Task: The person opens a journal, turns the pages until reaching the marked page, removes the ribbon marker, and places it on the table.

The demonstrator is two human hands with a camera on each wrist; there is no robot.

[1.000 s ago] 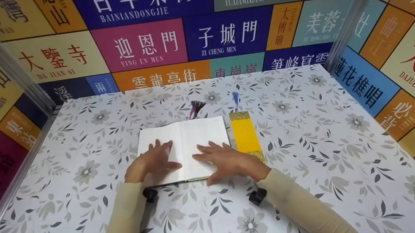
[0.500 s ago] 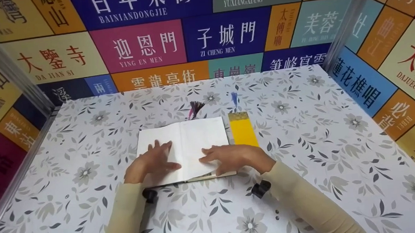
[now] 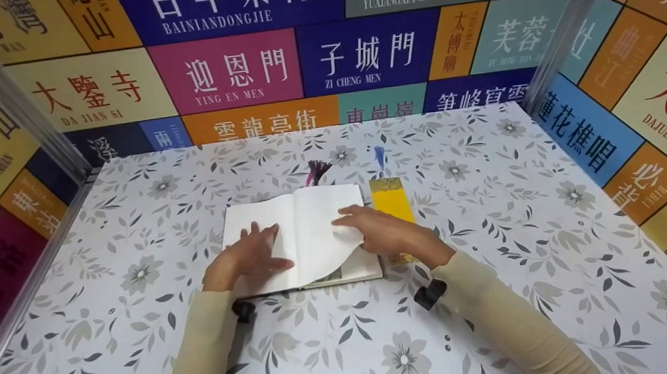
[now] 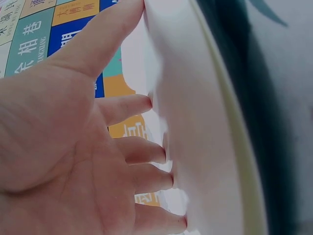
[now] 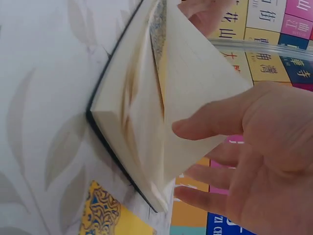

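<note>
An open notebook [image 3: 368,266] with blank white pages lies on the table. My left hand [image 3: 250,256] rests spread on its left page [image 3: 253,213], fingertips and thumb touching the paper in the left wrist view. My right hand [image 3: 386,230] pinches the right-hand page [image 3: 319,229] near its outer edge, thumb on one face and fingers behind. The page's lower corner curls up. Beneath it, the right wrist view shows a patterned strip [image 5: 157,36] inside the notebook. A dark and pink tassel [image 3: 319,171] sticks out past the notebook's top edge.
Right of the notebook lies a yellow bookmark [image 3: 390,197] with patterned ends and a blue tassel [image 3: 379,157], partly covered by my right hand and forearm. A floral cloth [image 3: 483,317] covers the table. Colourful lettered panels [image 3: 231,71] stand behind and at both sides.
My right hand has gone from lying spread on the right page to pinching it, lifting its lower corner and moving slightly up and right. My left hand has stayed in place.
</note>
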